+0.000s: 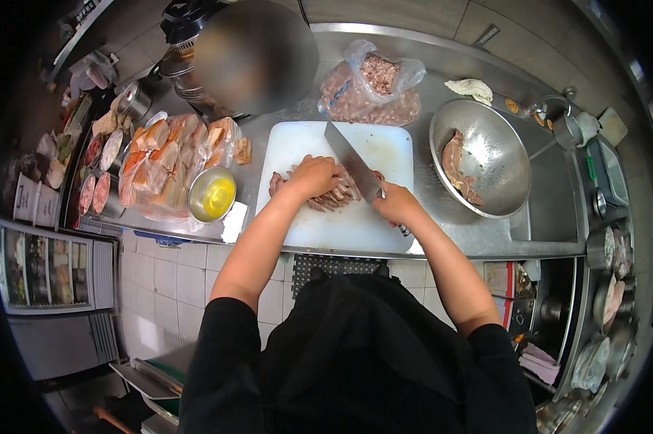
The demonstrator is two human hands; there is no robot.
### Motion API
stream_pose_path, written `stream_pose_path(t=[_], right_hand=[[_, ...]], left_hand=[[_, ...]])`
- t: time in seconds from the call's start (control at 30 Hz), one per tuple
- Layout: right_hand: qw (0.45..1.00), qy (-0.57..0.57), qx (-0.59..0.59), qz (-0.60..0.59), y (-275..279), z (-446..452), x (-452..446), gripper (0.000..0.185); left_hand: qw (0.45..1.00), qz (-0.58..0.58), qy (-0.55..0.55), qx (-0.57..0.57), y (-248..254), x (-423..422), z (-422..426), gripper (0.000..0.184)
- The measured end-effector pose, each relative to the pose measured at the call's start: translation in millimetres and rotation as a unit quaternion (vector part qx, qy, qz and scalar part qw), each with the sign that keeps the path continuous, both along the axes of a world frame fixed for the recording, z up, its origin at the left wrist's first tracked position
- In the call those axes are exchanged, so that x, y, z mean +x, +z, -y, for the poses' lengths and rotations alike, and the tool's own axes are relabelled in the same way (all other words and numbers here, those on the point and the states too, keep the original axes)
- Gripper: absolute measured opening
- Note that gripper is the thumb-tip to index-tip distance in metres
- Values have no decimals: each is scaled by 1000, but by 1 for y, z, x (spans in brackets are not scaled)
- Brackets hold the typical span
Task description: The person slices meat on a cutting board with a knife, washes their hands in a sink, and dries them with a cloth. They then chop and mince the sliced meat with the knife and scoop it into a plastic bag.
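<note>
On a white cutting board [326, 235] lies sliced brownish meat [328, 200]. My left hand [316, 176] rests over the slices with its fingers bent and pressed down on them. A large cleaver-like knife [349, 160] is in my right hand [399, 203], which is closed around the handle end. The blade points up and to the left, just right of the slices. A small piece of meat shows beside the blade near my right hand. Right of the board, a perforated metal bowl [506, 152] holds long pieces of meat [454, 160].
Behind the board sits a plastic bag of chopped meat [373, 90]. To the left are bagged bread-like pieces [163, 163], a small bowl of yellow liquid [216, 195] and a large pot [189, 79]. A sink [547, 206] lies at the right.
</note>
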State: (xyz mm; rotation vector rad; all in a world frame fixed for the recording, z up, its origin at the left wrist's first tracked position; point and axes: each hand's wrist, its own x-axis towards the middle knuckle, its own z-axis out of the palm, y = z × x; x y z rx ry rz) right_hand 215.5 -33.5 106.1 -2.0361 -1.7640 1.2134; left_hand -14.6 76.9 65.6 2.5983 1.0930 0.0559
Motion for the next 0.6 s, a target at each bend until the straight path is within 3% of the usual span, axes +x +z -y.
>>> stream_pose_path(t=[0.27, 0.37, 0.43, 0.6], right_hand=[[999, -24, 17, 13, 15, 6, 8, 34], [998, 2, -10, 63, 30, 5, 2, 50], [989, 49, 66, 120, 23, -1, 1, 45], [977, 120, 42, 173, 49, -14, -7, 36]], left_hand=[[990, 121, 48, 53, -15, 8, -4, 15], [987, 148, 35, 56, -24, 2, 6, 14], [970, 219, 28, 97, -32, 1, 11, 13], [967, 234, 42, 96, -37, 4, 16, 12]])
